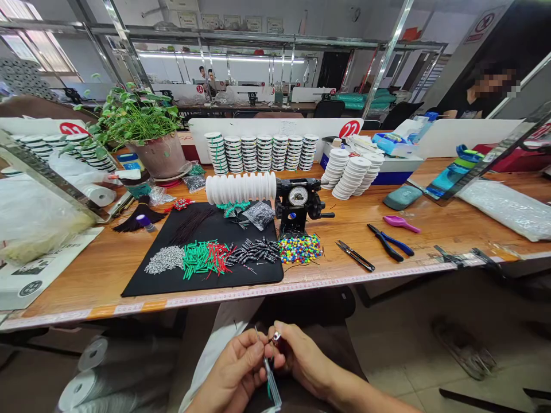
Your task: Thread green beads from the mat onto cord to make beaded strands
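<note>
Two bare hands work close together below the front edge of the long wooden tabletop (86, 275), over the person's lap. The left hand (230, 376) has its fingers (252, 350) curled around a thin steel pin (260, 349) and a narrow clear strip with green inside (272, 385), which points downward. The right hand (303, 358) has its fingers (284, 338) pressed together, pinching a tiny shiny silver bead (276, 337) just beside the top of the pin; the bead is too small to make out in detail.

Well ahead of the hands, a flat black mat (202, 284) on the tabletop carries a heap of small silver beads (166, 259), a heap of green and red tubes (206, 259) and a heap of black tubes (253, 250). A row of white spools lying on their sides (241, 189) sits at the mat's far edge, beside a black hand-cranked winder with a round dial (298, 198). Multicoloured beads (300, 248) lie in a pile just in front of the winder. Farther right lie blue-handled pliers (390, 241), a slim steel hand tool (355, 255) and a pink plastic scoop (400, 223).
</note>
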Action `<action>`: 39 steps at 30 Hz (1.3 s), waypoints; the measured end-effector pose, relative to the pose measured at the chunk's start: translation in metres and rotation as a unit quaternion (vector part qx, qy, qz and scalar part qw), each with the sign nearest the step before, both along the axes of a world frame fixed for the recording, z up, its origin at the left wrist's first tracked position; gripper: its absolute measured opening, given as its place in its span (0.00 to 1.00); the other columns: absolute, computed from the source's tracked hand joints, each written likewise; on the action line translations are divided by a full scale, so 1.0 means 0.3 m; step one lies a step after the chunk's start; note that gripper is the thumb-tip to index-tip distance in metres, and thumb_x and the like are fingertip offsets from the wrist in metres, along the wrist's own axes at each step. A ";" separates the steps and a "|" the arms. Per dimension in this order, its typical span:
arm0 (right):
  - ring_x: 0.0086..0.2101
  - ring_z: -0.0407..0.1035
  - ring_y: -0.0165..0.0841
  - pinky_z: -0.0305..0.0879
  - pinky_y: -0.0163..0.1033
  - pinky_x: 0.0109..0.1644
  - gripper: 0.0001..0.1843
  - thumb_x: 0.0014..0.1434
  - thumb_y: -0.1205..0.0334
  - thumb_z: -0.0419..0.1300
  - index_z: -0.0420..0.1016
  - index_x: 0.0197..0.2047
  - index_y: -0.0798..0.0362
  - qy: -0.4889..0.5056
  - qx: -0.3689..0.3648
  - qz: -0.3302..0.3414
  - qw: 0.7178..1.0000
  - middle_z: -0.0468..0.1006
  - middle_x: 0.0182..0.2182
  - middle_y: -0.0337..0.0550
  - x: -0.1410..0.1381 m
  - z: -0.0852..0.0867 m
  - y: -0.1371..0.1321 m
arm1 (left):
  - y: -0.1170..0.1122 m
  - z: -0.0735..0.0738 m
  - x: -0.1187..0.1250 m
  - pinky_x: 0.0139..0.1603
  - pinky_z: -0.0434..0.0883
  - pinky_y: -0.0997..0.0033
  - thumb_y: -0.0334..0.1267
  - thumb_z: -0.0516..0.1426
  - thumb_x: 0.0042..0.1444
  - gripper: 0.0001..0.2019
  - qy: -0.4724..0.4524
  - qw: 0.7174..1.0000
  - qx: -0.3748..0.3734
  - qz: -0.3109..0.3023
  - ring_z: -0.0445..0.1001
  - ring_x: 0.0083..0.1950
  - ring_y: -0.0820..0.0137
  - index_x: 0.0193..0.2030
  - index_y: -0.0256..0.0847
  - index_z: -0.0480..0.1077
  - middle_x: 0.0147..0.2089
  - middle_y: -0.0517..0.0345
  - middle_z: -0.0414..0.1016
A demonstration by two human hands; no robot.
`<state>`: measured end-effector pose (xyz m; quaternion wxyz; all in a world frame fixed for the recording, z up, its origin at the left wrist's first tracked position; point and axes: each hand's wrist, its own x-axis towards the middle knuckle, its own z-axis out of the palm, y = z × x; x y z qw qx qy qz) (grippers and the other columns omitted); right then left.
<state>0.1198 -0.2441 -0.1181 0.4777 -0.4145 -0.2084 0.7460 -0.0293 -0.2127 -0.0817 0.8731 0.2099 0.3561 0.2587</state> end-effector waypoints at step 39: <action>0.46 0.72 0.41 0.67 0.42 0.52 0.15 0.63 0.60 0.63 0.77 0.53 0.48 -0.363 0.340 0.089 0.863 0.80 0.47 0.44 0.203 0.199 0.041 | 0.085 0.147 -0.030 0.44 0.68 0.70 0.48 0.62 0.61 0.14 0.194 0.878 0.436 -0.046 0.74 0.41 0.60 0.30 0.42 0.79 0.33 0.50 0.78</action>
